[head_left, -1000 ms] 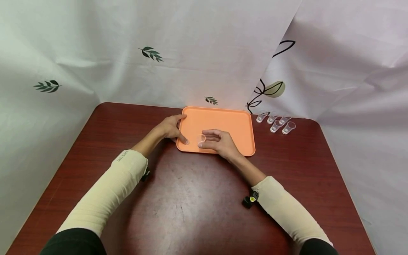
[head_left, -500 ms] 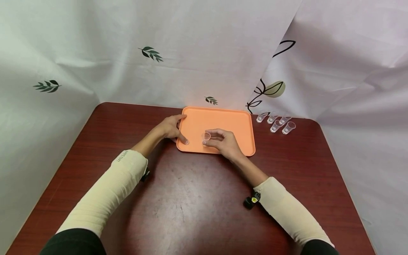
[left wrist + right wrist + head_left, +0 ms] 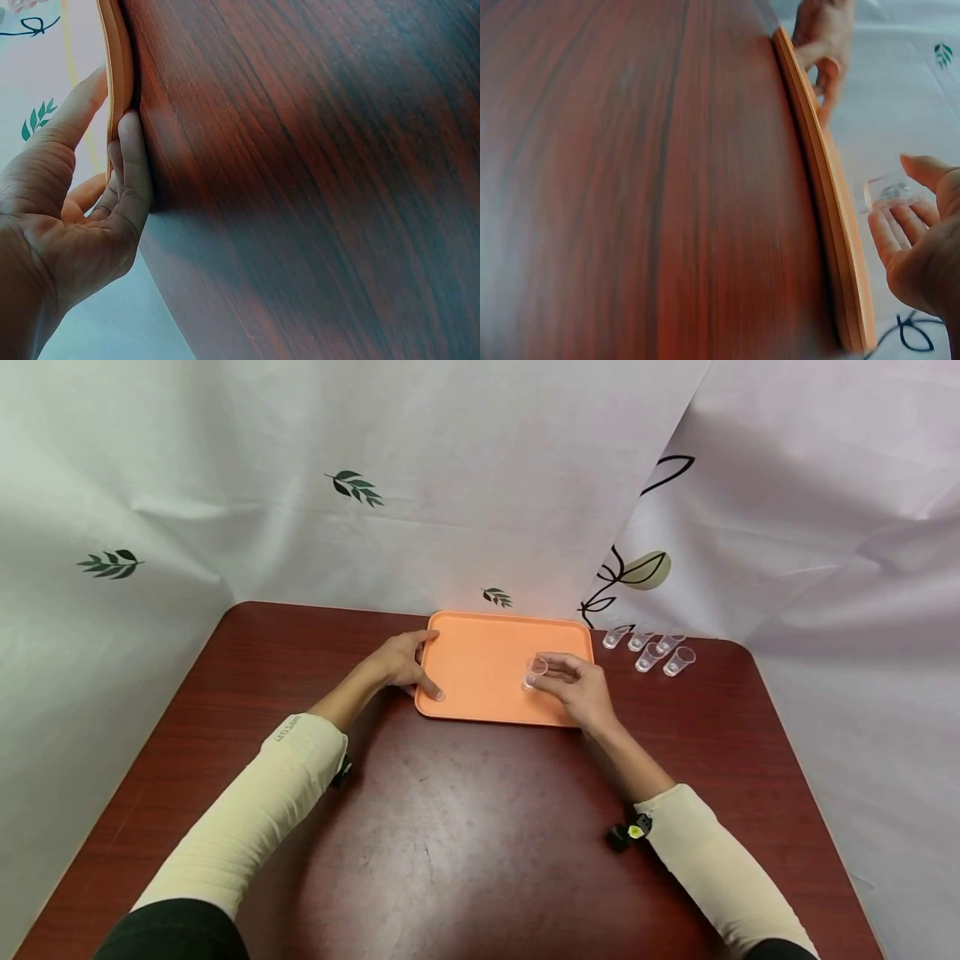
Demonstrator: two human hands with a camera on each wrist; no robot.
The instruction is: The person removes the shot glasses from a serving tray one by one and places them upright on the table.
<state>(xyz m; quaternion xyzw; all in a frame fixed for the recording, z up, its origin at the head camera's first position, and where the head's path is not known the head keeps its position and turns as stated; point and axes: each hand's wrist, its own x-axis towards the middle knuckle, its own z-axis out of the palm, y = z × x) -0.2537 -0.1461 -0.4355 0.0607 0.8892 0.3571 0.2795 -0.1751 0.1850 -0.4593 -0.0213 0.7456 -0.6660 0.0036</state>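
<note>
Over the right part of the orange tray (image 3: 480, 647), my right hand (image 3: 583, 690) holds a small clear plastic cup (image 3: 535, 672) between thumb and fingers. In the right wrist view the cup (image 3: 885, 192) lies between the thumb and the curled fingers, raised above the tray's rim. My left hand (image 3: 403, 662) grips the tray's left edge, the thumb on its upper side. Seen from the left wrist, the fingers of that hand (image 3: 82, 217) reach round the tray's edge (image 3: 116, 67); some fingers are partly hidden.
Several more clear plastic cups (image 3: 649, 657) stand on the dark red wooden table (image 3: 450, 827), to the right of the tray near the back edge. A white cloth (image 3: 480, 485) with printed leaves hangs behind the table.
My right hand has moved to the right with the clear cup, from the tray's front middle to its right part. The left hand and the tray stay where they were.
</note>
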